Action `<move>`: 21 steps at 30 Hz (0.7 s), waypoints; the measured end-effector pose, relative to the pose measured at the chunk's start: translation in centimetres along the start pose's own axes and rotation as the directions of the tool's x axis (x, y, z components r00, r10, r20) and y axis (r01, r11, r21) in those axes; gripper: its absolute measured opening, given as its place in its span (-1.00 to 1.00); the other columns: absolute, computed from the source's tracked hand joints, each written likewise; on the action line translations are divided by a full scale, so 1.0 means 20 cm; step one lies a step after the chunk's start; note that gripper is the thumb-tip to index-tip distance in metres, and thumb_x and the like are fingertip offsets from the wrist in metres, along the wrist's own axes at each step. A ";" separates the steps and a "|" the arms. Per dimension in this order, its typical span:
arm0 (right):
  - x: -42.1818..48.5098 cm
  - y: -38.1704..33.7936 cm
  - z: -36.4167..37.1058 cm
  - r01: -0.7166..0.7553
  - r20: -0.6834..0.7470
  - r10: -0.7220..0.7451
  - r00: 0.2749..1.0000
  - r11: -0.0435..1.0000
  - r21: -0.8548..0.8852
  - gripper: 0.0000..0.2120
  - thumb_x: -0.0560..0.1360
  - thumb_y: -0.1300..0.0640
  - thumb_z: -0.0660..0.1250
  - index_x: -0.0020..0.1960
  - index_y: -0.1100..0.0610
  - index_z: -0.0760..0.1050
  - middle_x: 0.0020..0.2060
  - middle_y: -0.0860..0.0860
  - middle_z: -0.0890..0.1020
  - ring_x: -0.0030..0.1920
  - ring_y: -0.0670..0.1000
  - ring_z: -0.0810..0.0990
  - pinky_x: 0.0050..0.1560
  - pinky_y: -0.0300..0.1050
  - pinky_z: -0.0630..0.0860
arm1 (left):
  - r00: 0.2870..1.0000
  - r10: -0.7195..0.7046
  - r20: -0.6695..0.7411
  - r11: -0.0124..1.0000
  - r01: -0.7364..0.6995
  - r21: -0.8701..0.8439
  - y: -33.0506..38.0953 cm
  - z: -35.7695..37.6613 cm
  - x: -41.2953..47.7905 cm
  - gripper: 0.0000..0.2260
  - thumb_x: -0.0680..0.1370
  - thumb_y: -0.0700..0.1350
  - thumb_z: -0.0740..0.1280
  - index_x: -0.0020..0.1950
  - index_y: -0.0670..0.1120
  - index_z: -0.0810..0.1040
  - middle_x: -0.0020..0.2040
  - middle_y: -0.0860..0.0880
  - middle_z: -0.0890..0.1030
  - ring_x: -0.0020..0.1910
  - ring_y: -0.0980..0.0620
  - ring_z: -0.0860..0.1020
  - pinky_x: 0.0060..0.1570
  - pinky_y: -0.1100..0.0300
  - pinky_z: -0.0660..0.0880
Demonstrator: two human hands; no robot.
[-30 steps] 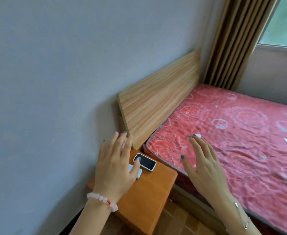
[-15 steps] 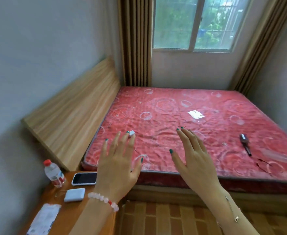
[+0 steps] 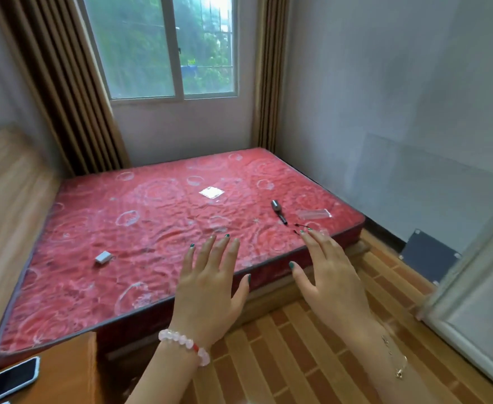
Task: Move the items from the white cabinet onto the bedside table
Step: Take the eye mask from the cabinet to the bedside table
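My left hand (image 3: 210, 290) and my right hand (image 3: 329, 281) are both held out in front of me with fingers straight and spread, holding nothing, over the near edge of the bed. The orange wooden bedside table (image 3: 64, 371) shows only its corner at the bottom left, with a black phone (image 3: 6, 380) lying on it. A white cabinet (image 3: 478, 310) stands at the right edge of the view; only its panelled side is visible, and what it holds is hidden.
A bed with a red patterned mattress (image 3: 152, 228) fills the middle. On it lie a small white box (image 3: 104, 257), a white square packet (image 3: 211, 192), a dark pen-like tool (image 3: 278, 211) and a clear wrapper (image 3: 315, 213). Striped wooden floor (image 3: 283, 360) lies below my hands.
The view has swung right, from the bedside table across the bed toward the white cabinet. The bottle and white case have left the view. Both hands stay spread and hold nothing.
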State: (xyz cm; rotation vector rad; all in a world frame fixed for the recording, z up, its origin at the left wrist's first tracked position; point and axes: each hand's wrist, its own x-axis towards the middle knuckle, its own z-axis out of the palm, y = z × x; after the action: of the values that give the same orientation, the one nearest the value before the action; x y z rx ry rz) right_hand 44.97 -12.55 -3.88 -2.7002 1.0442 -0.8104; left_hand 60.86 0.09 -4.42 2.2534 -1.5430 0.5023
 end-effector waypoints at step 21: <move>-0.43 1.05 -0.93 -0.572 -0.382 0.463 0.800 0.782 -0.250 -0.32 0.44 -0.23 -0.12 0.45 0.08 0.21 0.40 -0.03 0.33 0.42 -0.03 0.23 0.37 -0.21 0.06 | 0.805 0.569 -0.166 0.752 -0.591 -0.292 1.45 0.26 0.71 -0.53 0.52 0.11 0.15 0.35 -0.07 0.45 0.29 -0.04 0.53 0.35 -0.06 0.41 0.35 -0.11 0.20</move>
State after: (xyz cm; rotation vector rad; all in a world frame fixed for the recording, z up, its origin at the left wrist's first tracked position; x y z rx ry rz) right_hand 17.56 -21.45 1.74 -2.3444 2.0804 -1.0085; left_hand 38.98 -23.72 0.68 1.4599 -2.1127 0.4258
